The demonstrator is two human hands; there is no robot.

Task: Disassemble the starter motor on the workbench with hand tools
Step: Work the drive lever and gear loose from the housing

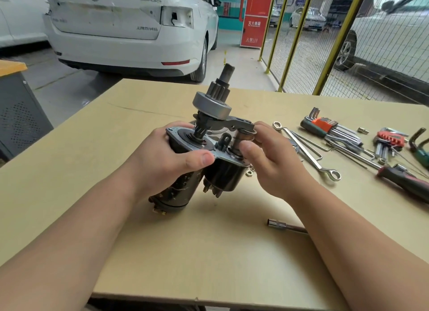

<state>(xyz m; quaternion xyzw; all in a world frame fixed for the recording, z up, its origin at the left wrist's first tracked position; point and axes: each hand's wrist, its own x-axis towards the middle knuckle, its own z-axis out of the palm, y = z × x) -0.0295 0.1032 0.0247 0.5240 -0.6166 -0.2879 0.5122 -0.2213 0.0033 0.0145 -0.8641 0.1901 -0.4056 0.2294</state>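
The starter motor stands tilted on the cardboard-covered workbench, its nose housing off. Its pinion gear and drive clutch stick up on the shaft, with the metal shift fork reaching across to the solenoid plunger. My left hand grips the black motor body just under the flange, thumb lying on the flange plate. My right hand pinches the plunger and the fork end between thumb and fingers.
To the right lie a ring spanner, two hex key sets, a red-handled screwdriver and a loose nut. A socket extension lies near my right forearm. A white car and a yellow mesh fence stand behind the bench.
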